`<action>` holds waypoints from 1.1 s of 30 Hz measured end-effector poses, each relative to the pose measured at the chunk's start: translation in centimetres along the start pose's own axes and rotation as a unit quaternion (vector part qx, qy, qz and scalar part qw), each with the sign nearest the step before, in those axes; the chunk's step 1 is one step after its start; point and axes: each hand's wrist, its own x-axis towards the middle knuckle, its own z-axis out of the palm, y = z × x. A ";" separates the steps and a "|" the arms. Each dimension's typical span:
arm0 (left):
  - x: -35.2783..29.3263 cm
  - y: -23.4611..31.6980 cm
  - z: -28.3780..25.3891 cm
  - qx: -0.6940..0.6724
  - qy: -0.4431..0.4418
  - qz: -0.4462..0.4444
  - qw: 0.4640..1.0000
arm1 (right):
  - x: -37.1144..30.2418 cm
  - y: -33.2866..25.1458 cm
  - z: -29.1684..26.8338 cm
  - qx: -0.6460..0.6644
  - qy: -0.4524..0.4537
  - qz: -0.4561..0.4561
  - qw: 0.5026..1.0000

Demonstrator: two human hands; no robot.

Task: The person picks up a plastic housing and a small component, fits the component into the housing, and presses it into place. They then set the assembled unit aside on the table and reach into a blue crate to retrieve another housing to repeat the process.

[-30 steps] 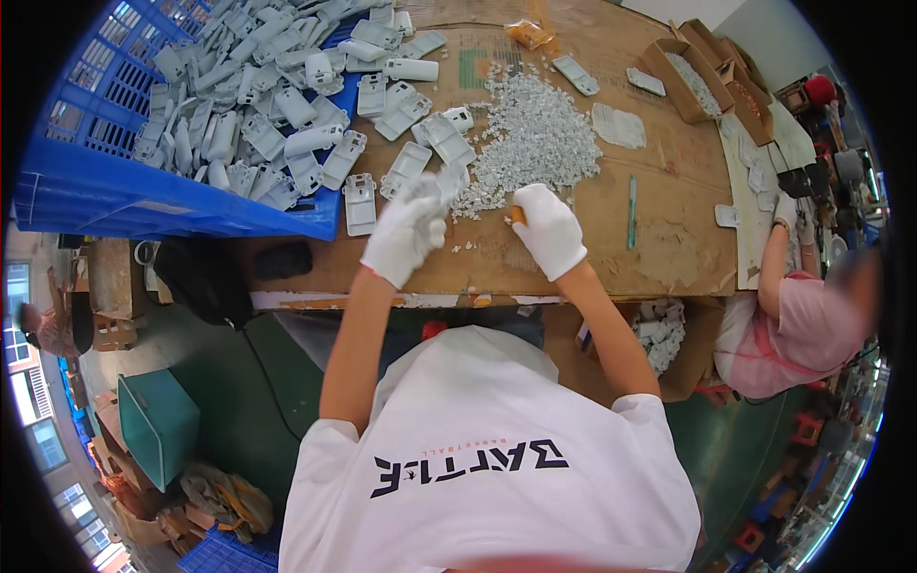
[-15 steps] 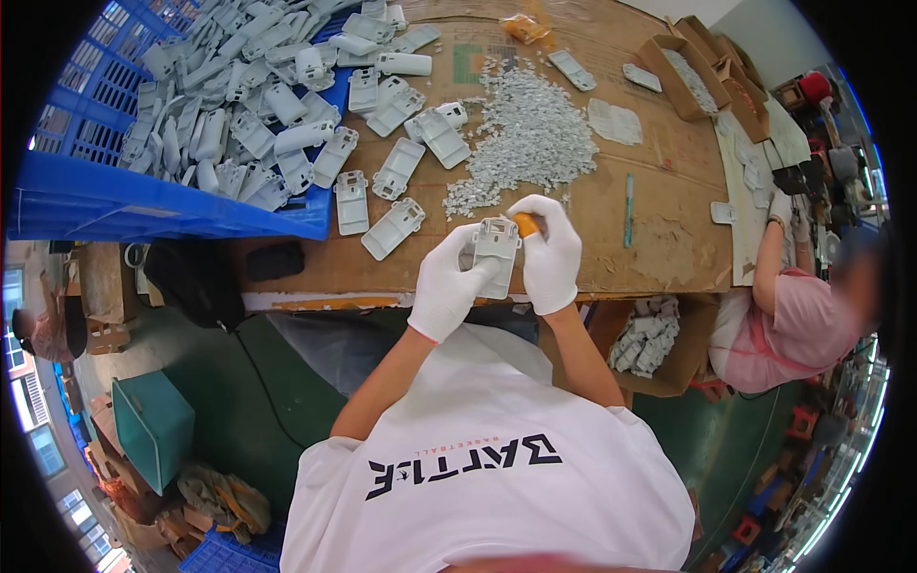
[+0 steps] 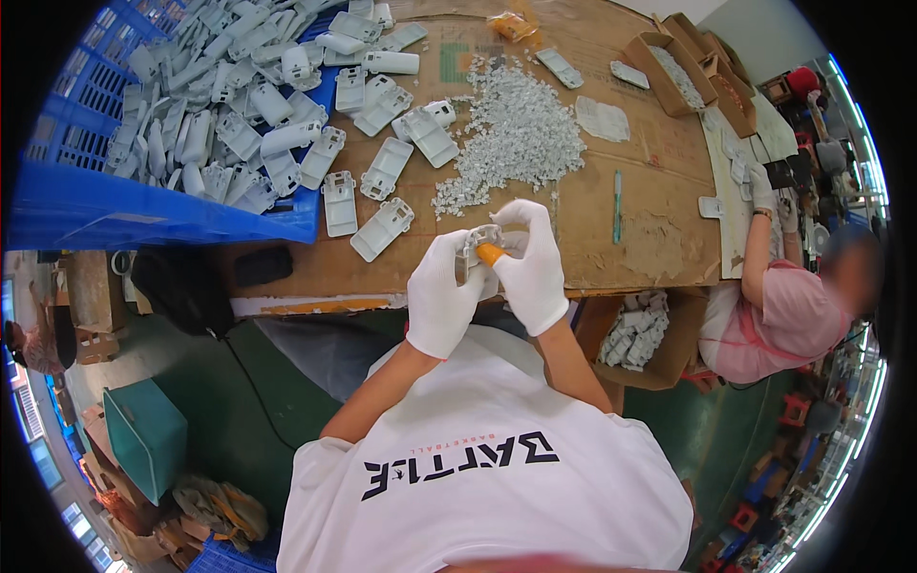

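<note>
In front of my chest, above the table's near edge, a white plastic housing (image 3: 484,235) is tilted so mostly its end with cut-outs shows. My left hand (image 3: 441,294), in a white glove, grips it from the side. My right hand (image 3: 532,277), gloved too, has its fingers closed about the same end, and an orange cover (image 3: 490,253) on what looks like its thumb presses there. Whether a small part sits between those fingertips is hidden. Just beyond my hands spreads a heap of small clear plastic pieces (image 3: 525,134); several loose housings (image 3: 382,229) lie to its left.
A blue crate (image 3: 153,205) full of housings stands at left. A teal pen (image 3: 617,205) lies to the right. Small cardboard boxes (image 3: 702,91) stand far right; a carton (image 3: 683,358) of white parts sits below the table's edge. A co-worker in pink (image 3: 798,310) works at right.
The housing has tipped from facing me to nearly end-on. My right hand has come in to the left, its orange-covered digit now against the housing. The whole view has shifted slightly.
</note>
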 end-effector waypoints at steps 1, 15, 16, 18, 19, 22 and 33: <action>-0.5 0.0 -0.2 0.002 -0.012 -0.018 1.000 | 0.0 0.1 -0.5 0.007 -0.052 0.067 0.996; -7.2 -1.4 -2.9 0.050 -0.218 -0.109 0.969 | -8.0 0.6 -2.3 -0.141 -0.232 0.198 0.942; -7.3 -1.3 -3.1 0.049 -0.219 -0.110 0.968 | -7.9 0.5 -2.3 -0.141 -0.257 0.214 0.932; -7.5 -1.0 -3.4 0.040 -0.237 -0.098 0.966 | -8.0 -0.3 -2.4 -0.140 -0.273 0.230 0.924; -7.4 -0.9 -3.5 0.039 -0.237 -0.099 0.966 | -8.0 -0.6 -2.4 -0.137 -0.290 0.244 0.915; -7.4 -1.2 -3.7 0.031 -0.209 -0.146 0.966 | -10.0 -0.7 -1.7 -0.145 -0.248 0.097 0.953; -8.5 0.1 -5.0 0.059 -0.188 -0.093 0.976 | -11.5 -3.3 -0.8 -0.186 -0.216 0.083 0.955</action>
